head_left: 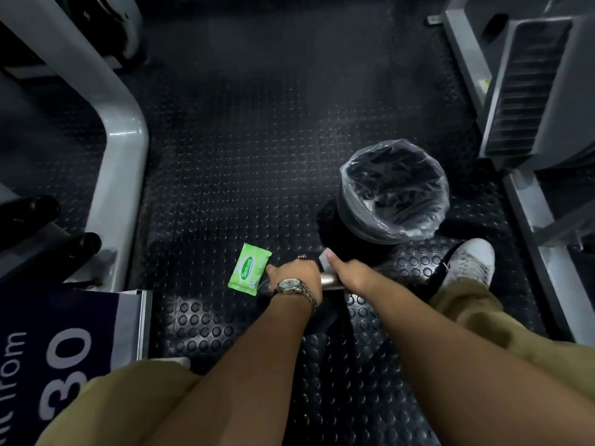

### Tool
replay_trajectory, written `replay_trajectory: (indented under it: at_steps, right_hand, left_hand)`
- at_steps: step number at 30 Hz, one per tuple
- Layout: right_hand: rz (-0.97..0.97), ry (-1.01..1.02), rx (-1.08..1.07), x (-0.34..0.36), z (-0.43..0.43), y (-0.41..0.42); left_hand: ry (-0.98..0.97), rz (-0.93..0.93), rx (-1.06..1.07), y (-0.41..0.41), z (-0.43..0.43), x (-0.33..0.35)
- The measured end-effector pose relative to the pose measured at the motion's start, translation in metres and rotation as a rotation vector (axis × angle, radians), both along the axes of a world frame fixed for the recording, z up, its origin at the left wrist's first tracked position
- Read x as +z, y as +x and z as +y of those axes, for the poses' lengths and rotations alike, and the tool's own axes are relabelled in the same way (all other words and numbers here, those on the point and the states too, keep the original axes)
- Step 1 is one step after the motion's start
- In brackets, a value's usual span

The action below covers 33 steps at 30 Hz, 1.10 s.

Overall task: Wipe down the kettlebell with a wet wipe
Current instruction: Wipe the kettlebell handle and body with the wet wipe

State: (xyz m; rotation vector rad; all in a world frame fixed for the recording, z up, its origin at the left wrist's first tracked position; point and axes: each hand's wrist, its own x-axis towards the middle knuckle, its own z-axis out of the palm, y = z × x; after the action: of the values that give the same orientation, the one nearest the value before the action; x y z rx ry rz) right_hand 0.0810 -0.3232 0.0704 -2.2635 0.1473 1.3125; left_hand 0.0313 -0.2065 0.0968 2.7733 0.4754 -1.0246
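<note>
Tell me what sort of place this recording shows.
Most likely a gym: a studded black rubber floor, a grey steel machine frame on the left, and a kettlebell standing on the floor.

One wide-angle camera, worn on the person's head, faces forward and steeply down at the studded floor (257, 156). Both forearms enter from the bottom edge. The left hand (294, 278) and right hand (349, 272), holding a wet wipe (324, 256), meet on the kettlebell (330, 280) close below, near frame centre.

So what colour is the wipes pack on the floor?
Bright green with white lettering; the wipes pack shows in the head view.
</note>
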Motion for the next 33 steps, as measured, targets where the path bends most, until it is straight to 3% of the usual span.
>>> replay_trajectory:
  at_steps: [5,8,15,20,22,25,28,33]
  right_hand:
    - [-0.030,-0.059,0.232,0.029,0.023,0.019]
    - [-0.007,-0.039,0.264,0.036,0.039,0.025]
    - [-0.028,-0.006,-0.027,0.000,0.015,0.009]
    - [-0.078,-0.072,-0.102,0.009,0.020,0.006]
    - [-0.056,-0.057,-0.224,0.007,0.020,-0.001]
    - [0.167,0.146,-0.681,-0.002,0.020,-0.018]
    - [0.264,0.318,-1.080,0.001,0.022,-0.025]
    - [0.311,0.392,-1.349,0.018,0.018,-0.016]
  left_hand:
    - [-0.018,-0.009,-0.002,-0.003,0.001,0.002]
    - [-0.038,-0.053,0.010,-0.005,0.003,0.001]
    - [-0.019,-0.005,-0.027,-0.003,0.002,0.003]
    - [-0.001,-0.021,-0.026,-0.004,0.001,0.001]
    - [0.002,-0.031,-0.021,-0.003,0.002,0.002]
    - [-0.001,-0.025,-0.025,-0.003,0.002,0.002]
    - [0.007,-0.024,-0.031,-0.003,0.001,0.001]
    - [0.001,-0.026,-0.034,-0.003,0.001,0.003]
